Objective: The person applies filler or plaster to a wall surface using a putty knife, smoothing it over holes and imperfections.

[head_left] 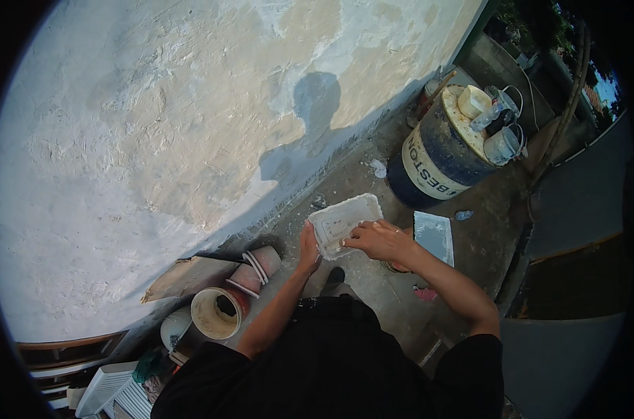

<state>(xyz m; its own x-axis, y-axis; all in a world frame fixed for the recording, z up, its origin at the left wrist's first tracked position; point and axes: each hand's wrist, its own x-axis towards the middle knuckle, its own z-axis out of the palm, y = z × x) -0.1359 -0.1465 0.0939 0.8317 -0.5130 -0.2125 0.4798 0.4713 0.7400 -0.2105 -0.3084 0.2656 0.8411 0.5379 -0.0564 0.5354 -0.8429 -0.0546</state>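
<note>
A shallow white plastic tub, smeared with a pale coating, is held tilted in front of me above the concrete floor. My left hand grips its left side, fingers behind the wall and thumb near the rim. Over the tub's right part reaches my right hand, its fingers curled together near the inner surface. Whether something small is pinched there is hidden. Below my right wrist, part of a round container shows, next to a rectangular tray or board with a grey-blue face and white-smeared edges.
A rough, patchily coated wall runs along the left. A dark blue drum stands ahead right, carrying small tubs and pails. Stacked pinkish buckets, an open bucket and a leaning board line the wall at lower left.
</note>
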